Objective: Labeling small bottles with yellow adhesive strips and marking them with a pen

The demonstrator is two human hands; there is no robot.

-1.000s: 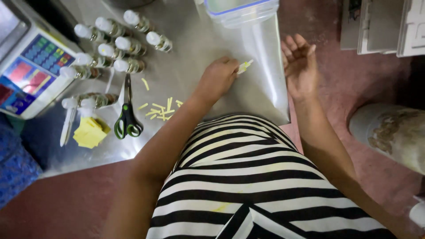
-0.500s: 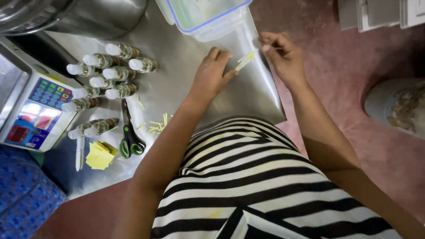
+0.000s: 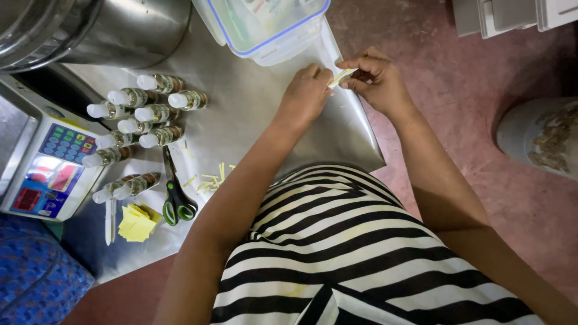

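My left hand (image 3: pixel 306 96) and my right hand (image 3: pixel 376 78) meet over the right edge of a steel table (image 3: pixel 253 132). Both pinch a small yellow paper slip (image 3: pixel 341 76) between their fingertips. Just beyond the hands stands a clear plastic box with a blue-rimmed lid (image 3: pixel 265 27). To the left, several small clear bottles with white caps (image 3: pixel 147 114) stand and lie in a cluster.
Green-handled scissors (image 3: pixel 174 195) lie near yellow paper trimmings (image 3: pixel 211 179) and a stack of yellow slips (image 3: pixel 137 224). A weighing scale with a coloured keypad (image 3: pixel 51 162) sits at the left, a large steel pot (image 3: pixel 90 30) behind. A pale bucket (image 3: pixel 539 135) stands on the reddish floor.
My right hand came in from the side and closed on the yellow slip that the left hand lifted off the table. The view has tilted closer to the table.
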